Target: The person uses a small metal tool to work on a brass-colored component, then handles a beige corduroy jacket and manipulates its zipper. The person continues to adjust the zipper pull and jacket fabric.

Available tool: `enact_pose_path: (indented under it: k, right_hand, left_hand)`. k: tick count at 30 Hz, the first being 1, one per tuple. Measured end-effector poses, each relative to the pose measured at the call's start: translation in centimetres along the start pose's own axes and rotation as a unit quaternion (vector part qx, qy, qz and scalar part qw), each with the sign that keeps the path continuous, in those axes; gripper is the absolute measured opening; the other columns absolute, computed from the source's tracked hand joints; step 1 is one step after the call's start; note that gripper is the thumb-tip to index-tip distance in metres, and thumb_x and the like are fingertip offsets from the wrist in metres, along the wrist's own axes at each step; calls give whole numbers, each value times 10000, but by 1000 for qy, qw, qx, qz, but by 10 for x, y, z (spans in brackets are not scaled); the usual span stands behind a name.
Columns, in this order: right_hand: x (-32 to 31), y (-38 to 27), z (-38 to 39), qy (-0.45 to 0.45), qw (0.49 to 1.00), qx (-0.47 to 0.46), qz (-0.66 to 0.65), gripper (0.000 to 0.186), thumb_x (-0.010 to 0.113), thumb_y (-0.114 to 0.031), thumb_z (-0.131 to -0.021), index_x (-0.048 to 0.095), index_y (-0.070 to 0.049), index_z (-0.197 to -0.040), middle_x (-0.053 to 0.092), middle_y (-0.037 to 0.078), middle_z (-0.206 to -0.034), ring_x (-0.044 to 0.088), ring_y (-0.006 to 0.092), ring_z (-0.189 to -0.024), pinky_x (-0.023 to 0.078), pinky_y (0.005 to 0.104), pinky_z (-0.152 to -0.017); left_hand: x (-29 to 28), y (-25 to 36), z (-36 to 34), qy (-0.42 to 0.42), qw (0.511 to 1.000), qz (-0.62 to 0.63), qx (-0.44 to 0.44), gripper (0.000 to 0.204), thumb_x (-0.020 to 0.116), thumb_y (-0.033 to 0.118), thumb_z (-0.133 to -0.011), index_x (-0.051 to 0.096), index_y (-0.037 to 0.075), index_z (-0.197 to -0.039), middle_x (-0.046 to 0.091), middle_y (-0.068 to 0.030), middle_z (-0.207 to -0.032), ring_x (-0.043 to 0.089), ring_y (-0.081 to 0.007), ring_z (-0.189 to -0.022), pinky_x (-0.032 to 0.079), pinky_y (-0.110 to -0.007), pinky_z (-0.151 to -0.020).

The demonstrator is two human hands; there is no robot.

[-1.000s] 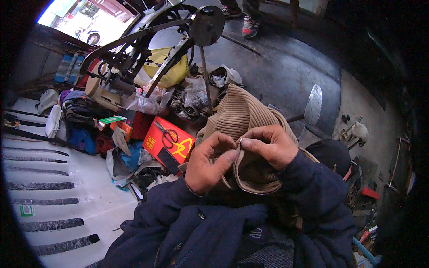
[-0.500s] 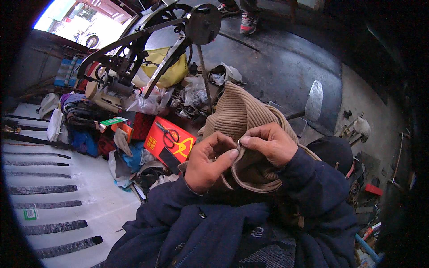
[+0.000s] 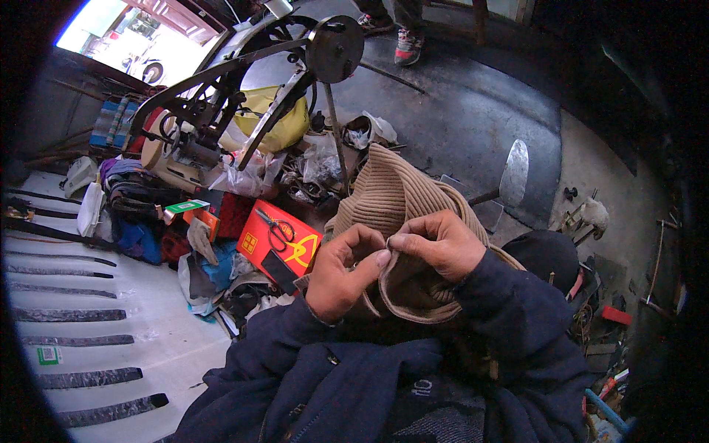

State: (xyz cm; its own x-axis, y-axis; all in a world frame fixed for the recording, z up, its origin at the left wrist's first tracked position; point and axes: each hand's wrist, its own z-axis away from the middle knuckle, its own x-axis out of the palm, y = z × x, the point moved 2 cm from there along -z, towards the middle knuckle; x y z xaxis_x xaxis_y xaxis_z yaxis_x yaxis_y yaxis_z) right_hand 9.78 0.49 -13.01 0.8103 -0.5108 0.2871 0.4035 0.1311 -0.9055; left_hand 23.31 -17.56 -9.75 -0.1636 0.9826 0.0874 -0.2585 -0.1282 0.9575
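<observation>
A tan ribbed corduroy garment lies bunched over my lap, its edge folded up towards me. My left hand pinches that edge between thumb and forefinger. Close against it, my right hand is closed on the same edge, the fingertips of both hands almost meeting. A small dark, shiny bit shows between the fingertips, too small to name. Left of my left hand, dark-handled scissors rest on a red box with yellow marks. A dark flat rectangular thing lies on the box's near end.
Ahead to the left stands a black iron machine with a wheel, by a yellow bag. Cloth and bags are heaped left of me, beside a white striped surface. A metal paddle-shaped piece rises at right. Another person's shoes show far ahead.
My right hand has shifted slightly left and down, its fingertips nearer the left hand's. Both hands keep their pinch on the corduroy. The whole view has shifted slightly.
</observation>
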Motion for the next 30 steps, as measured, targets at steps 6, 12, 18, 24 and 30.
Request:
enact_pose_path:
  k: [6, 12, 18, 24, 30]
  right_hand:
    - [1, 2, -1, -15, 999, -28, 21, 249, 809, -203, -1094, 822, 30, -1180, 836, 39, -1058, 761, 106, -964, 607, 296, -915]
    - [2, 2, -1, -24, 999, -22, 13, 244, 804, -183, -1091, 804, 38, -1196, 832, 45, -1071, 763, 114, -984, 611, 307, -933]
    - [2, 3, 0, -4, 1000, -31, 3, 291, 801, -239, -1075, 813, 41, -1150, 808, 34, -1010, 718, 104, -943, 585, 310, -886]
    - [2, 3, -1, -4, 1000, -25, 5, 339, 809, -290, -1069, 814, 43, -1129, 797, 29, -987, 701, 97, -933, 573, 312, -870]
    - [2, 1, 1, 1, 999, -35, -1, 329, 795, -288, -1076, 815, 37, -1124, 799, 28, -989, 708, 103, -934, 574, 317, -875]
  left_hand:
    - [-4, -6, -2, -3, 998, 62, -4, 124, 709, 85, -1111, 678, 36, -1221, 721, 5, -1107, 661, -67, -1032, 528, -257, -945]
    - [-10, -12, -4, -25, 992, 121, -29, 113, 694, 101, -1121, 676, 49, -1220, 707, 13, -1114, 636, -64, -1027, 506, -248, -930]
    - [-12, -14, -7, -23, 995, 99, -23, 163, 667, 116, -1118, 678, 30, -1256, 700, 0, -1159, 631, -75, -1082, 504, -272, -992]
    - [-11, -15, -4, -21, 990, 137, -24, 178, 624, 126, -1129, 679, 18, -1260, 706, -12, -1175, 645, -97, -1112, 505, -287, -1043]
    - [-11, -11, -3, -23, 995, 88, -30, 168, 691, 131, -1118, 690, 23, -1246, 723, -7, -1151, 653, -85, -1084, 526, -275, -993]
